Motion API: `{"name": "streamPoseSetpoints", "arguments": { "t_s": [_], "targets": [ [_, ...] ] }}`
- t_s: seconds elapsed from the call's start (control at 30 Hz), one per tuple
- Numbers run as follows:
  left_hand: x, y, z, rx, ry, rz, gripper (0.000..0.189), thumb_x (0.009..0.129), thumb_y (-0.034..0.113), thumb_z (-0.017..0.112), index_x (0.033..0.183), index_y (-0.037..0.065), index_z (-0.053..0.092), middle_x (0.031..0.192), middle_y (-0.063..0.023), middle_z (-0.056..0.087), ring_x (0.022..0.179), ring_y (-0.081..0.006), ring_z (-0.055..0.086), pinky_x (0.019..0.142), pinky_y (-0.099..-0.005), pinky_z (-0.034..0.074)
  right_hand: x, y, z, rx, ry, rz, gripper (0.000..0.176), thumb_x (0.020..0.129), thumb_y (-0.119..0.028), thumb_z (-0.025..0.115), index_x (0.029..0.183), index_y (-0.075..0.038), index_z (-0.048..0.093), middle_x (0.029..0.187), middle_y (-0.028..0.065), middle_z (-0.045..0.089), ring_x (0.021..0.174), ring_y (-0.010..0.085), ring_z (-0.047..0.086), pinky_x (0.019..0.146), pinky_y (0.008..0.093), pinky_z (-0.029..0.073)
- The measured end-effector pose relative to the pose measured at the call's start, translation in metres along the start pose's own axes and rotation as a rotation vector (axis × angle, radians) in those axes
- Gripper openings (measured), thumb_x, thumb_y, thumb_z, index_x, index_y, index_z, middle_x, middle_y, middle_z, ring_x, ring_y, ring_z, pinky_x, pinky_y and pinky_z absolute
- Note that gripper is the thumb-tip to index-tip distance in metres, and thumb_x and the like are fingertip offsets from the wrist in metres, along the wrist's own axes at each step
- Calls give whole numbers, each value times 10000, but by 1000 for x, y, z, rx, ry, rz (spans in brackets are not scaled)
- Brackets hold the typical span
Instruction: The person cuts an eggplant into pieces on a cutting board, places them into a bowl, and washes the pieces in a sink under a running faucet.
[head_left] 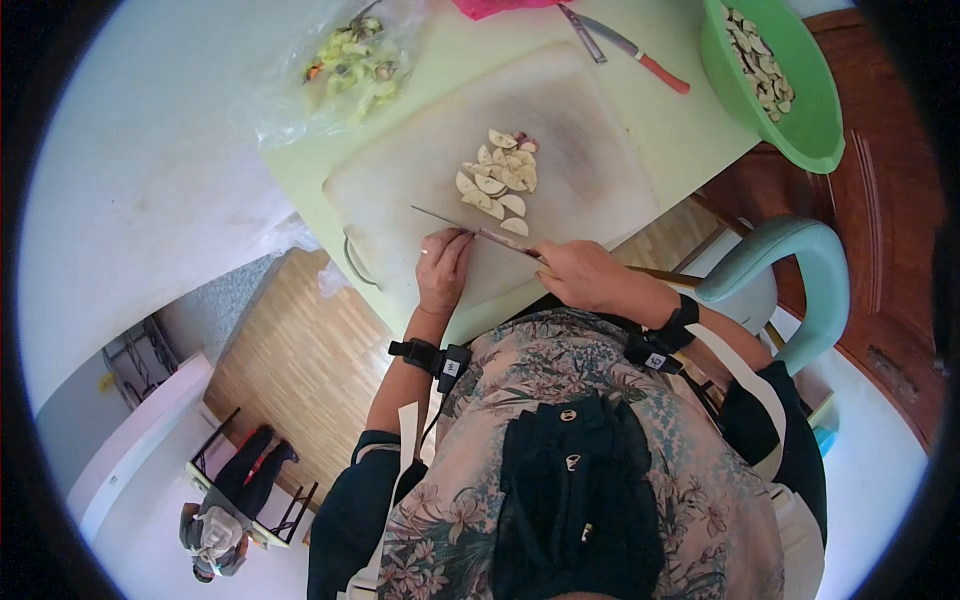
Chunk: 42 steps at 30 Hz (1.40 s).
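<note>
My right hand (582, 274) is closed around the handle of a kitchen knife (437, 215), whose thin blade points left across the near part of a white cutting board (400, 180). My left hand (443, 270) wears a ring and has its fingers bunched together right against the blade. Whatever those fingertips hold is mostly hidden; a small dark edge shows beside them. Just beyond the blade lies a loose pile of pale half-round slices (505, 172), seemingly eggplant, and one slice (514, 227) rests close to the knife.
A green basin (822, 110) with dark-edged slices stands at the far right. Beyond the board lie a red-handled knife (650, 66) and a narrow metal tool (585, 36). A clear plastic bag (345, 65) of trimmings sits far left. A teal chair (825, 280) is at my right.
</note>
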<state>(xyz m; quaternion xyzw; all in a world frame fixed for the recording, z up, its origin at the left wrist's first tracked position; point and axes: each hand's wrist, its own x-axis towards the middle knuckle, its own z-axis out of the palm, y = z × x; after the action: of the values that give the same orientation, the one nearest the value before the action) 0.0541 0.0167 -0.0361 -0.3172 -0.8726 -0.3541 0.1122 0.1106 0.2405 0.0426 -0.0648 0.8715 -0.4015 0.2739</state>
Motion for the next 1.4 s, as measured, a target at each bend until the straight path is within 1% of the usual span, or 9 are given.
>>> {"name": "streamPoseSetpoints", "arguments": {
  "t_s": [0.13, 0.23, 0.63, 0.7, 0.9, 1.03, 1.23, 1.33, 1.4],
  "targets": [
    [-2, -2, 1, 12, 7, 15, 207, 683, -50, 684, 875, 18, 649, 916, -89, 614, 841, -249, 590, 710, -323, 502, -5, 0, -2, -26, -43, 22, 247, 854, -204, 521, 956, 18, 481, 707, 248, 587, 709, 440, 581, 655, 528, 442],
    [-4, -4, 1, 18, 4, 21, 218, 669, -51, 683, 874, 18, 651, 920, -91, 611, 841, -255, 590, 710, -326, 502, -8, 3, 0, -36, -2, -15, 265, 831, -169, 546, 1011, 20, 503, 683, 245, 572, 686, 434, 572, 621, 503, 430],
    [-9, -9, 2, 14, -27, 7, 227, 648, -42, 684, 862, 18, 642, 894, -89, 587, 819, -272, 575, 679, -334, 496, -12, -6, -6, -78, -36, 3, 264, 835, -153, 528, 1030, 20, 486, 684, 241, 574, 696, 436, 573, 633, 504, 435],
    [-11, -10, 2, 15, -40, 3, 220, 649, -41, 683, 856, 18, 639, 891, -88, 585, 817, -273, 574, 676, -334, 496, -11, -8, -5, -103, -71, 51, 268, 835, -144, 524, 1043, 21, 480, 688, 243, 576, 702, 434, 577, 639, 506, 438],
    [-5, -7, 0, 21, -34, 31, 213, 651, -42, 681, 852, 15, 639, 885, -87, 583, 806, -266, 572, 673, -335, 496, -10, -13, -8, -101, -103, 74, 276, 840, -132, 511, 1061, 29, 472, 709, 252, 579, 731, 427, 583, 666, 506, 442],
    [-5, -7, 0, 19, -42, 23, 231, 649, -41, 679, 871, 11, 645, 893, -86, 590, 813, -258, 579, 678, -333, 497, -8, -11, -7, -100, -109, 86, 284, 842, -134, 511, 1069, 32, 474, 718, 250, 581, 739, 426, 583, 674, 503, 443],
    [-2, -6, -1, -8, -21, 34, 226, 662, -38, 665, 881, 13, 647, 905, -83, 597, 811, -248, 585, 676, -322, 500, 3, -6, -1, -50, -57, 20, 284, 843, -146, 524, 1056, 41, 500, 725, 249, 584, 738, 429, 582, 675, 493, 444],
    [-3, -7, 0, -11, -13, 39, 224, 665, -39, 662, 882, 16, 647, 907, -79, 599, 810, -243, 587, 672, -322, 501, 11, -3, 0, -29, -75, 78, 297, 839, -162, 540, 1045, 50, 514, 721, 246, 583, 728, 430, 578, 662, 490, 445],
    [-3, -7, 2, -4, -12, 43, 224, 665, -39, 663, 881, 17, 648, 909, -77, 601, 810, -241, 588, 670, -322, 500, 11, -5, -4, -27, -77, 21, 332, 836, -183, 547, 1067, 55, 519, 732, 251, 587, 726, 431, 579, 654, 492, 447]
  ]
}}
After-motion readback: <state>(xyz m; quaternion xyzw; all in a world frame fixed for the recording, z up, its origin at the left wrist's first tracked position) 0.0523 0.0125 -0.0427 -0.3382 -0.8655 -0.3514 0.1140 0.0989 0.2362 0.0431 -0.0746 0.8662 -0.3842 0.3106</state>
